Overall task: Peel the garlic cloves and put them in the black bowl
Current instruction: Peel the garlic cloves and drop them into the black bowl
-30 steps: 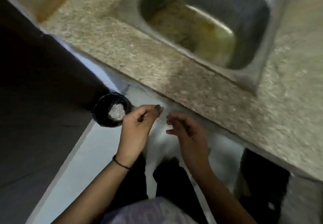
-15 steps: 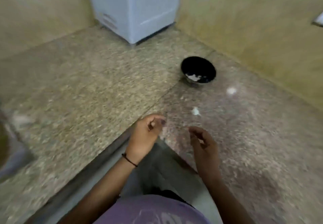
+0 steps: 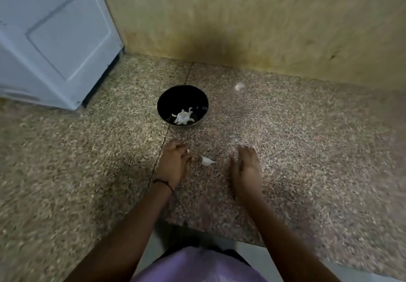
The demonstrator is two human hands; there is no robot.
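A speckled granite counter is running up to a wood-panelled wall, with a white appliance standing in the far left corner. The black bowl is sitting near the wall, holding pale garlic pieces. A single garlic clove is lying on the counter between the two hands, touching neither. The left hand is showing its fingers curled inward beside a tiny white fleck; whether it is pinching that fleck is unclear. The right hand is lying palm down on the stone, fingers straight and together.
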